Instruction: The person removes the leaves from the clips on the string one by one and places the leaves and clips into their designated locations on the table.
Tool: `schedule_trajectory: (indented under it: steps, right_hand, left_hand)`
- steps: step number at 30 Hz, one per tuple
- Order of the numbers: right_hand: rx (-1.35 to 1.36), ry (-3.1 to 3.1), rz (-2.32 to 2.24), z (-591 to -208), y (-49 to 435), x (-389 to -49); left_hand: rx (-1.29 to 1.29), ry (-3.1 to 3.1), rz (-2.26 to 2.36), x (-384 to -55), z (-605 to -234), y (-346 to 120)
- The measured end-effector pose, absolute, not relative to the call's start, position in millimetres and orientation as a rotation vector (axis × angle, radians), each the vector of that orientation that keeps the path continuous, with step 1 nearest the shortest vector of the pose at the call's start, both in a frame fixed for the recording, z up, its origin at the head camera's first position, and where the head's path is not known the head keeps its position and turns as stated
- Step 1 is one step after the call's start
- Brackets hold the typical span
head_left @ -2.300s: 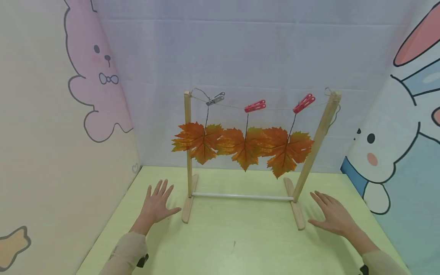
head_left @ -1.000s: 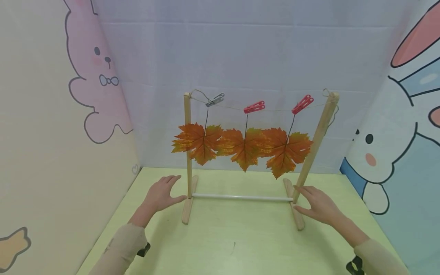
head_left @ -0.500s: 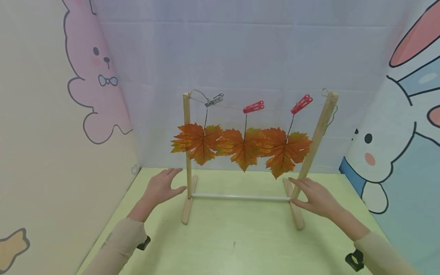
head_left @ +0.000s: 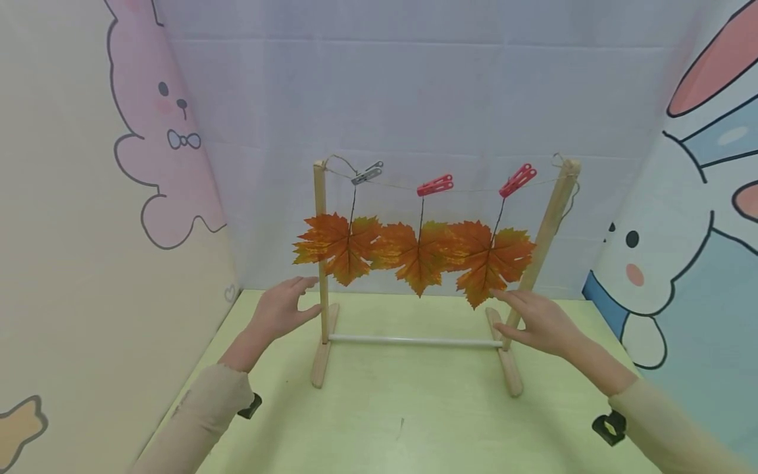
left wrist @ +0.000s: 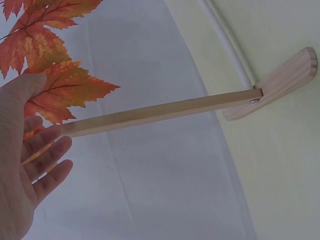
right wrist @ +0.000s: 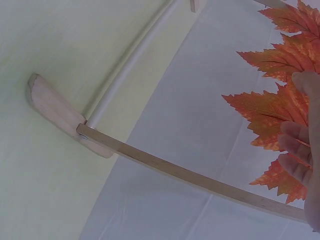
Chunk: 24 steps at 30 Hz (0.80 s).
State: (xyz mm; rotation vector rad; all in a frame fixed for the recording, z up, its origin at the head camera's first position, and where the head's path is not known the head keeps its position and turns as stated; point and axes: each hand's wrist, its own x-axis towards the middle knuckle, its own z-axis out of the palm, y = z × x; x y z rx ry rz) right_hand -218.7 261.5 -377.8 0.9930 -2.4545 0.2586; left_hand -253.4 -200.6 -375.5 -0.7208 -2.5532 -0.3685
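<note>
Left hand (head_left: 278,311) and right hand (head_left: 541,321) risen, thumbs apart from fingers, two posts (head_left: 320,192), three leaves (head_left: 419,255), three clothespins (head_left: 435,185)

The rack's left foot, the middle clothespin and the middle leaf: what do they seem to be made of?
Left foot: apparently wood, unpainted, with streaky grain.
Middle clothespin: probably plastic, smooth, uniformly red, with moulded-looking openings.
Middle leaf: perhaps printed fabric, matt, with blotchy orange-yellow colour; thin plastic possible.

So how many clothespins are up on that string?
3: a grey clothespin nearest the left post, a red clothespin around the middle, and another red clothespin nearest the right post. None looks hidden.
</note>
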Motion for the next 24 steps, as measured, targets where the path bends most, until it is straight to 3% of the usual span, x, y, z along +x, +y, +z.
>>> schedule_trajectory:
  steps: [24]
  right_hand:
    - [1.091,-2.292,0.290,-347.5,248.6,-239.0]
  left_hand:
    - [-0.789,-2.306,-0.420,-268.7,-320.3,-201.1]
